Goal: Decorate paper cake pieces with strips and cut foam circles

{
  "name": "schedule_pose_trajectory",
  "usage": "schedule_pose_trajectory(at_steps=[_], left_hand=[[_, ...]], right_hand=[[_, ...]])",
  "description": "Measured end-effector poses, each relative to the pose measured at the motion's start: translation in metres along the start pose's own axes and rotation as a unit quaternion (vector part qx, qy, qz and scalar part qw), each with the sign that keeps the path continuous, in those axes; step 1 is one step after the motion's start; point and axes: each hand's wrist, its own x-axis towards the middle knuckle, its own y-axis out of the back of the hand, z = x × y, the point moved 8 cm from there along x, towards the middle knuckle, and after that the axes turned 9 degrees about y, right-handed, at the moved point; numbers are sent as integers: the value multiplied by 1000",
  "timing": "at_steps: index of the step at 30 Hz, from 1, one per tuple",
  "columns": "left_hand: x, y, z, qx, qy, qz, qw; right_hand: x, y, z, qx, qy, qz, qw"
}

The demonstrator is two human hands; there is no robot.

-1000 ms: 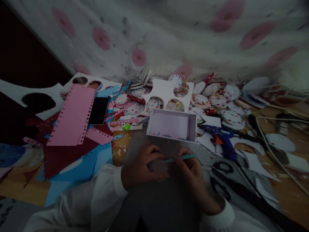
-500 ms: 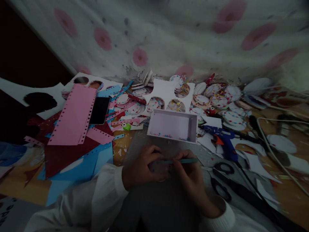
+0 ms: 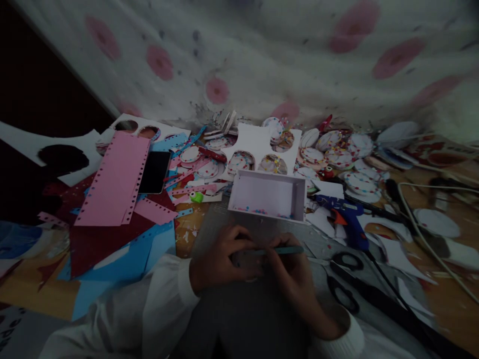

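Note:
My left hand (image 3: 224, 257) is curled around a small dark greyish object (image 3: 244, 258), too dim to name. Between the thumb and fingers of my right hand (image 3: 290, 267) is a narrow blue-green paper strip (image 3: 290, 250), its left end reaching to the object in my left hand. Both hands are close together over a grey mat (image 3: 207, 224). Just beyond them sits a shallow white box (image 3: 267, 194), with small pink and blue paper dots (image 3: 254, 210) along its near inside edge.
Pink sheets (image 3: 116, 179) with punched edges, a phone (image 3: 155, 172) and blue paper (image 3: 112, 271) lie on the left. To the right are a blue glue gun (image 3: 354, 222), black-handled scissors (image 3: 346, 279) and a pale cable (image 3: 411, 219). Decorated paper discs (image 3: 339, 149) pile up behind.
The strip and my right fingers have shifted very slightly left toward my left hand. The left hand stays nearly still, and the box and papers look the same.

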Motion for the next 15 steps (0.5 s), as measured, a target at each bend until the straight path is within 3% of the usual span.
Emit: schedule_pose_trajectory(at_steps=[9, 15], left_hand=[[0, 0, -1, 1, 0, 11, 1000], [-1, 1, 1, 2, -1, 5, 1000]], right_hand=[[-8, 3, 16, 68, -118, 28, 990], [-7, 5, 17, 64, -110, 37, 991]])
